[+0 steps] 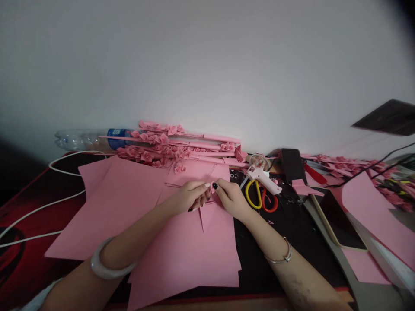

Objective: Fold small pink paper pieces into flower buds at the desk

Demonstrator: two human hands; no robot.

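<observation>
My left hand (195,196) and my right hand (229,198) meet above the pink paper sheets (191,255). Between their fingertips is a small piece of folded pink paper (212,189), pinched from both sides. Its exact shape is mostly hidden by the fingers. Just behind the hands lies a loose pink paper rose (179,167), and thin dark-looking sticks or strips rest on the sheets nearby. A pointed pink paper scrap (207,216) lies under the hands.
Paper flower stems (194,144) are piled along the wall beside a plastic bottle (87,139). To the right are a glue gun (264,178), scissors (269,201), a dark phone (292,166) and a tablet-like device (340,220). A white cable (29,211) loops at the left.
</observation>
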